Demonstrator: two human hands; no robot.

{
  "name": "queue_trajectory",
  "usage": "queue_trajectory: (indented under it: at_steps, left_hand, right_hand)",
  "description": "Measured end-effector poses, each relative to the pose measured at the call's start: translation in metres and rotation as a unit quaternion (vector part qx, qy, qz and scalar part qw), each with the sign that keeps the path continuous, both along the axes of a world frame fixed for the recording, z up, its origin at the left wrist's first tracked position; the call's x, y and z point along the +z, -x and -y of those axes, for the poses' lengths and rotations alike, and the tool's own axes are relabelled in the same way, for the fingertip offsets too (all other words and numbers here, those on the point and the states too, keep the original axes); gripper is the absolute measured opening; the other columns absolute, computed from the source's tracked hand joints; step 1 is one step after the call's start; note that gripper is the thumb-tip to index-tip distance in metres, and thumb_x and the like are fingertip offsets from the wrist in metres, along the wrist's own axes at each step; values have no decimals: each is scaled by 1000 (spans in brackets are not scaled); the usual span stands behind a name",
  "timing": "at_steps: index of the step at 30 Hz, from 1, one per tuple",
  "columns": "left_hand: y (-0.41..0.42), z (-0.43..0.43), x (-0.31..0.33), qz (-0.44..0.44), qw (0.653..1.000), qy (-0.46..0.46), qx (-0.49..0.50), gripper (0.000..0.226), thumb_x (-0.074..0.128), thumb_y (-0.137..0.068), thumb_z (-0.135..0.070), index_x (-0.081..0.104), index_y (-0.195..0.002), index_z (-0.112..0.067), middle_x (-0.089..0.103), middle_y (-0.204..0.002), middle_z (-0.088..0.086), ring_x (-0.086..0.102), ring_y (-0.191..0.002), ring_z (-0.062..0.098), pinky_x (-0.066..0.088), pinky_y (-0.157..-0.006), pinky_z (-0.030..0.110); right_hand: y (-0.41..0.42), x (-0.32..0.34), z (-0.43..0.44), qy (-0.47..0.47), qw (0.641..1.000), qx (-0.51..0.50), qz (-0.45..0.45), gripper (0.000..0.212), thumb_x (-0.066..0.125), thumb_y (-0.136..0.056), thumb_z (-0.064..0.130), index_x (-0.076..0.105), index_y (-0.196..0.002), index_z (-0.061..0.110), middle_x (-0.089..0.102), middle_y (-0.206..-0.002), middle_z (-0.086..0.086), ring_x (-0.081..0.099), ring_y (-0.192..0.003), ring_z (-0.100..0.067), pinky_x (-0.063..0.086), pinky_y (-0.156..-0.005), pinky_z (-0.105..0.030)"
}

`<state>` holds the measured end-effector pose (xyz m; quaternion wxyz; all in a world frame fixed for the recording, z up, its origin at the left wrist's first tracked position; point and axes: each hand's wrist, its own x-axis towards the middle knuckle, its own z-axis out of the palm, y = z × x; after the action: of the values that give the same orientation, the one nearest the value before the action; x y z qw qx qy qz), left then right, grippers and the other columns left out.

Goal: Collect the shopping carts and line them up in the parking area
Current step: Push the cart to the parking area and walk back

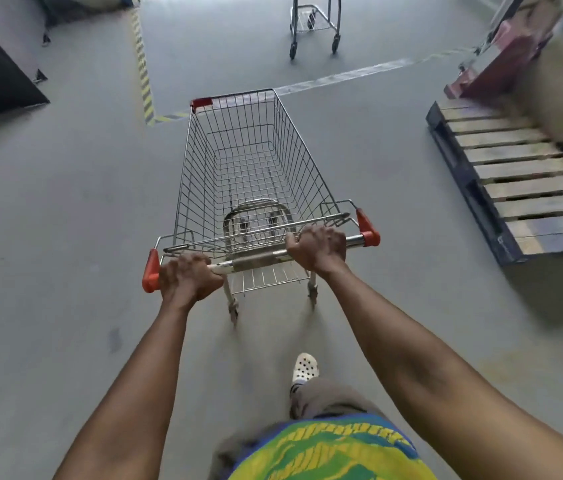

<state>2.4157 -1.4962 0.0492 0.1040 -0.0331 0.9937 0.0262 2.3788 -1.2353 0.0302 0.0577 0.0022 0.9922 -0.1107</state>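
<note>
My left hand [188, 277] and right hand [318, 247] both wrapped round handle bar [259, 259] of empty cart [249, 168]. Cart's long axis points straight ahead, slightly right. Second cart [313, 26] well ahead, same heading, beyond white floor line [349, 75]. Right hand leads.

Both arms reach forward, left hand [188, 277] and right hand [318, 247] curled tight.

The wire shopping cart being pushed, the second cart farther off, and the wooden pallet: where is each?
Silver wire shopping cart [249, 161], head view: on its basket's mesh.
Second metal cart [313, 20], head view: on its lower frame.
Blue-edged wooden pallet [515, 174], head view: on a top slat.
</note>
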Motion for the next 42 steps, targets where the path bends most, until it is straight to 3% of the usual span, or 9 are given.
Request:
queue_trajectory:
  at_steps: [4,9,15,19,24,30,36,39,42]
  left_hand:
    - [98,-3,1,38,999,7,-5,24,53,-73,-40,68,-81,-24,61,-82,1,53,-74,21,40,-69,30]
    - [221,4,-9,14,1000,-3,-5,22,49,-65,-41,62,-72,-24,54,-66,-3,45,-56,13,33,-57,24]
    - [378,4,-27,-127,992,-4,9,16,63,-58,-32,55,-57,-19,41,-49,-7,35,-45,14,22,-56,19]
    - [481,8,-33,-150,988,-23,5,15,61,-56,-30,54,-54,-17,45,-49,-4,42,-45,14,31,-58,20]
    - [596,19,-22,-89,996,-21,-10,19,56,-68,-37,63,-69,-19,54,-57,-4,51,-52,19,36,-60,22]
    - [726,23,-22,-73,997,-8,-27,23,65,-71,-43,58,-67,-22,52,-57,-5,51,-52,21,34,-58,23]
    - [866,11,-23,-92,995,-28,-38,20,68,-66,-41,66,-72,-23,48,-55,-7,53,-54,22,37,-60,23]
    - [931,12,-19,-139,983,-98,-75,37,59,-69,-59,66,-72,-23,50,-57,-8,56,-54,22,44,-58,25]
    - [994,8,-10,-141,977,-137,-76,61,39,-76,-79,68,-81,-25,58,-64,-7,51,-60,17,38,-61,27]
  right_hand:
    - [99,3,-3,-25,999,-2,32,50,37,-92,56,64,-79,17,62,-78,-5,57,-69,-23,32,-59,-29]
    - [221,3,-2,-42,999,-14,19,49,37,-90,55,63,-73,17,57,-71,-4,55,-65,-23,30,-57,-28]
    - [385,-1,4,-27,998,-51,-9,50,40,-94,53,66,-69,18,50,-61,1,43,-54,-13,28,-58,-28]
    - [478,-9,19,-43,990,-125,-45,60,24,-93,50,75,-80,21,70,-84,-4,56,-83,-22,28,-88,-42]
    - [574,-5,32,-4,988,-149,-31,60,24,-95,48,76,-101,19,64,-116,-8,47,-116,-29,24,-107,-45]
    - [703,-6,30,3,992,-129,6,63,24,-92,56,76,-104,22,60,-126,-8,43,-123,-29,23,-108,-49]
    - [861,0,3,-30,997,-37,61,72,20,-91,82,73,-107,37,61,-130,-5,47,-127,-27,24,-101,-49]
    - [934,4,-9,-13,999,-1,44,77,14,-89,84,72,-107,37,63,-123,-3,49,-125,-25,25,-101,-49]
    - [996,8,-19,18,999,23,32,85,8,-83,86,72,-106,36,60,-119,1,47,-126,-24,27,-102,-50]
